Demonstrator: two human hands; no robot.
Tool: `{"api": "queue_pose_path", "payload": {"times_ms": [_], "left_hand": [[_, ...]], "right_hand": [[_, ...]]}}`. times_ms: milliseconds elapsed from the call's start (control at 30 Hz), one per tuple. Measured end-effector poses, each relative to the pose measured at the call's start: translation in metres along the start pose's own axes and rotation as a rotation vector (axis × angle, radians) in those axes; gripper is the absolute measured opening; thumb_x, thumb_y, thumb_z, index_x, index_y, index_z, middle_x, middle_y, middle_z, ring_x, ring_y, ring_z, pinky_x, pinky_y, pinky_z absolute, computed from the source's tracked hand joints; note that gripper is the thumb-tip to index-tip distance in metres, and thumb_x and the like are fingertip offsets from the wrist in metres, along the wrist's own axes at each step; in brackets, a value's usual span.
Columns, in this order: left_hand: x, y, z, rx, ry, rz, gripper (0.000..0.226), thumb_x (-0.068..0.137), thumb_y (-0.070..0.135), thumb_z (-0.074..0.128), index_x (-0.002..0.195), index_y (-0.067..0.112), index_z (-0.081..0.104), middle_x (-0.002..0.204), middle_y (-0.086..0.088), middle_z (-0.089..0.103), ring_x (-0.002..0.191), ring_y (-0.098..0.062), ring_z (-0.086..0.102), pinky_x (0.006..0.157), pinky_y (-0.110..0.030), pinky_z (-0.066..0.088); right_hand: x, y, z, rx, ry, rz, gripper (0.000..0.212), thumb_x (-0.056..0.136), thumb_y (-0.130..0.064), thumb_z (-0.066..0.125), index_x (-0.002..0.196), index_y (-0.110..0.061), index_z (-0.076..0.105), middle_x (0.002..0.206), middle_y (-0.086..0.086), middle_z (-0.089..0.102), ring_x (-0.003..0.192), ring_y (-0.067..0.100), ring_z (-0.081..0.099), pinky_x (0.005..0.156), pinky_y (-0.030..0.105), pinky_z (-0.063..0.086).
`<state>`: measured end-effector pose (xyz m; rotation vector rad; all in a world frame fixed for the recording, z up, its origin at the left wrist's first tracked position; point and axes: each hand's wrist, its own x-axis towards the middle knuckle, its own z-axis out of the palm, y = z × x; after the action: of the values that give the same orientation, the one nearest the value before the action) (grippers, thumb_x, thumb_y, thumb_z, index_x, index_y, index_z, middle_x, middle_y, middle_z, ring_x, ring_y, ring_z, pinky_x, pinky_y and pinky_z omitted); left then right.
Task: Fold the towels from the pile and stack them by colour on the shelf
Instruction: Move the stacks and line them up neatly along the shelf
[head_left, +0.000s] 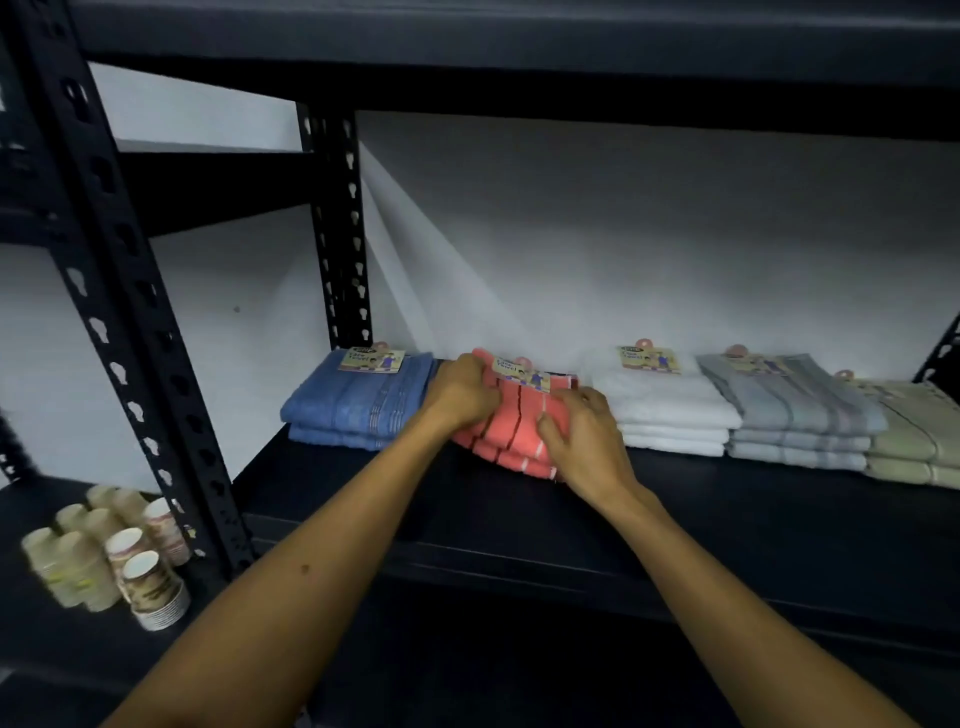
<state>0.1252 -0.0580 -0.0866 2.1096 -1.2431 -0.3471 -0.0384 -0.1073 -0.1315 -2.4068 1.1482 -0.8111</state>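
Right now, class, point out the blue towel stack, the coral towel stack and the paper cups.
blue towel stack (353, 402): head view, top towel's face.
coral towel stack (519, 415): head view, top towel between the hands.
paper cups (140, 566): head view, a front cup's rim.

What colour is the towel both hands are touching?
Coral pink with dark red and white stripes, seen in the head view: the towel under the left hand and right hand.
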Motion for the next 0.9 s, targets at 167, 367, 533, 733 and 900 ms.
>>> {"api": "queue_pose_path", "payload": {"times_ms": [167, 367, 533, 733, 900], "left_hand": [[0.016, -0.004, -0.013, 0.184, 0.015, 0.079, 0.033, 0.09, 0.021, 0.057, 0.119, 0.004, 0.059, 0.122, -0.016, 0.061, 0.114, -0.032, 0.057, 0.084, -0.03, 0.045], [0.025, -0.032, -0.064, 0.116, 0.186, 0.259, 0.033, 0.094, 0.023, 0.056, 0.124, 0.014, 0.065, 0.127, -0.012, 0.064, 0.113, -0.029, 0.059, 0.097, -0.033, 0.047], [0.041, -0.078, -0.073, 0.53, -0.08, 0.219, 0.043, 0.103, 0.041, 0.031, 0.135, 0.021, 0.052, 0.141, -0.005, 0.052, 0.132, -0.028, 0.042, 0.109, -0.051, 0.031], [0.034, -0.119, -0.057, 0.537, -0.154, 0.248, 0.054, 0.104, 0.044, 0.017, 0.154, 0.024, 0.024, 0.162, 0.004, 0.021, 0.149, -0.019, 0.016, 0.116, -0.057, 0.012], [0.038, -0.121, -0.061, 0.524, -0.173, 0.271, 0.053, 0.104, 0.044, 0.016, 0.154, 0.028, 0.021, 0.162, 0.005, 0.018, 0.149, -0.017, 0.012, 0.117, -0.057, 0.01]], "right_hand": [[0.021, -0.007, 0.013, -0.089, 0.024, -0.015, 0.037, 0.099, -0.024, 0.048, 0.132, -0.007, 0.054, 0.135, 0.02, 0.045, 0.12, 0.035, 0.048, 0.1, 0.037, 0.042], [0.025, -0.021, 0.014, -0.468, 0.11, -0.182, 0.045, 0.095, -0.045, 0.048, 0.122, -0.012, 0.064, 0.129, 0.014, 0.056, 0.112, 0.036, 0.051, 0.088, 0.044, 0.049], [0.03, -0.031, 0.026, -0.626, -0.093, -0.496, 0.072, 0.08, -0.061, 0.059, 0.14, -0.024, 0.048, 0.141, 0.01, 0.051, 0.13, 0.033, 0.046, 0.104, 0.052, 0.039], [0.033, -0.032, 0.044, -0.596, -0.038, -0.62, 0.059, 0.072, -0.028, 0.077, 0.127, -0.013, 0.061, 0.119, 0.008, 0.068, 0.104, 0.031, 0.065, 0.083, 0.047, 0.054], [0.03, -0.035, 0.054, -0.536, 0.039, -0.735, 0.058, 0.067, -0.023, 0.083, 0.121, -0.01, 0.066, 0.114, 0.01, 0.071, 0.101, 0.031, 0.068, 0.08, 0.045, 0.056]]}}
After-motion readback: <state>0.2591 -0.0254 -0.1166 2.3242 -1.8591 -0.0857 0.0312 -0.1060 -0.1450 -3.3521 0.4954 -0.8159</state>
